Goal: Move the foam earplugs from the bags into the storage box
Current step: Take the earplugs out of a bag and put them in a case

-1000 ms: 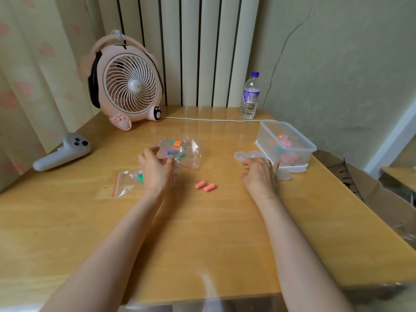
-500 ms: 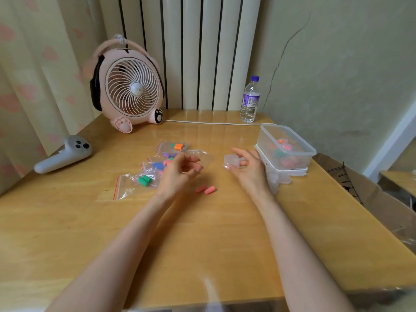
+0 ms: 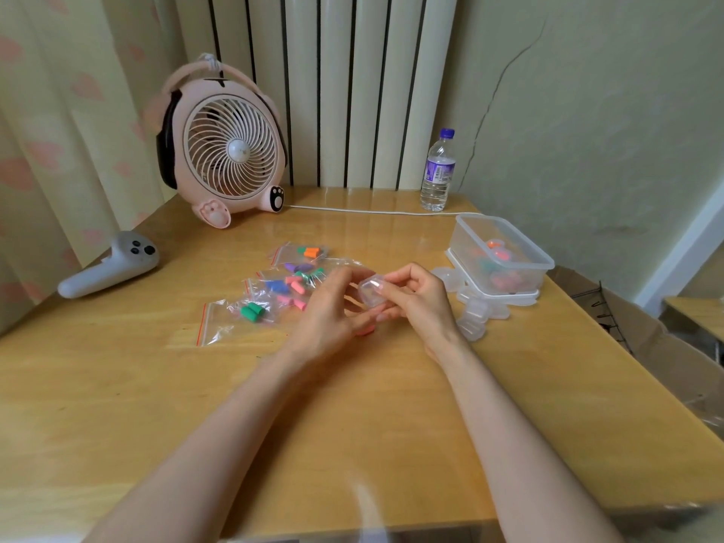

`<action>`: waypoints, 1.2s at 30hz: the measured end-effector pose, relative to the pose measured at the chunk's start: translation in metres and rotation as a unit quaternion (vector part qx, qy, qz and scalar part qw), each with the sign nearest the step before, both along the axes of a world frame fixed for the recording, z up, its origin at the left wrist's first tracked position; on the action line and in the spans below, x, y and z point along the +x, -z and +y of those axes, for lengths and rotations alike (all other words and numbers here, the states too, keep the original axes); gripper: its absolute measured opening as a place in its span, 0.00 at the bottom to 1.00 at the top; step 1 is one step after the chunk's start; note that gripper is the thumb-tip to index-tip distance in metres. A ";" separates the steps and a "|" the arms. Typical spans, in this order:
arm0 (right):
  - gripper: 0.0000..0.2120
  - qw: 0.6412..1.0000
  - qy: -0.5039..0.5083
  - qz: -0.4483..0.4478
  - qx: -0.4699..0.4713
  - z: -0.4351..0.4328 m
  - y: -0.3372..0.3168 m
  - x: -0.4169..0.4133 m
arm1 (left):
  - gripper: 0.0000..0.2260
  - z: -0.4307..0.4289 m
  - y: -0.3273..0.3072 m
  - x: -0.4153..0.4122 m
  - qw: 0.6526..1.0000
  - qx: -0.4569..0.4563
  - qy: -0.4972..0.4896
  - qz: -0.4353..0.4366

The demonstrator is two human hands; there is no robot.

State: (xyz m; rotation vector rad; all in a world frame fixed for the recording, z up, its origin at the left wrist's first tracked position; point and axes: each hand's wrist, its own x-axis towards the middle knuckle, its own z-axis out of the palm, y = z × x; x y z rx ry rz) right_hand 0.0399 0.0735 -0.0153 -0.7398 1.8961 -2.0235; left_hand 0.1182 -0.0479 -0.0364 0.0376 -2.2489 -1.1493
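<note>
While our left hand (image 3: 331,309) and right hand (image 3: 421,303) together pinch the small clear plastic case (image 3: 371,290), we judge prying could flick it away; coloured foam earplugs (image 3: 251,312) lie in clear zip bags (image 3: 219,325) alongside, the clear rectangular storage box (image 3: 521,244) at right.

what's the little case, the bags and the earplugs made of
The case: clear plastic, seemingly rigid, glossy; see-through with sharp glints. The bags: thin clear plastic film, crinkled and shiny, red zip strip. The earplugs: likely soft foam, matte, bright solid colours; texture too small to confirm.
</note>
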 end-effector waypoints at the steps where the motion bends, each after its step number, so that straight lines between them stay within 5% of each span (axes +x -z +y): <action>1: 0.06 1.000 0.008 0.009 0.007 -0.002 0.002 0.000 | 0.20 -0.002 0.002 0.000 0.999 -0.048 -0.017 0.016; 8: 0.10 0.997 0.020 0.066 0.032 -0.008 0.006 0.007 | 0.22 -0.008 0.007 -0.003 0.985 -0.146 -0.086 0.030; 15: 0.05 0.996 -0.008 0.067 0.053 -0.009 0.008 0.002 | 0.20 -0.020 0.000 -0.004 0.984 -0.110 -0.129 0.049; 22: 0.24 0.949 -0.175 0.137 0.225 0.000 0.019 -0.002 | 0.20 -0.043 -0.002 -0.001 0.983 -0.051 -0.177 0.023; 36: 0.11 0.937 -0.072 0.246 0.239 -0.012 0.031 0.001 | 0.24 -0.035 0.000 -0.003 0.995 -0.018 -0.098 0.021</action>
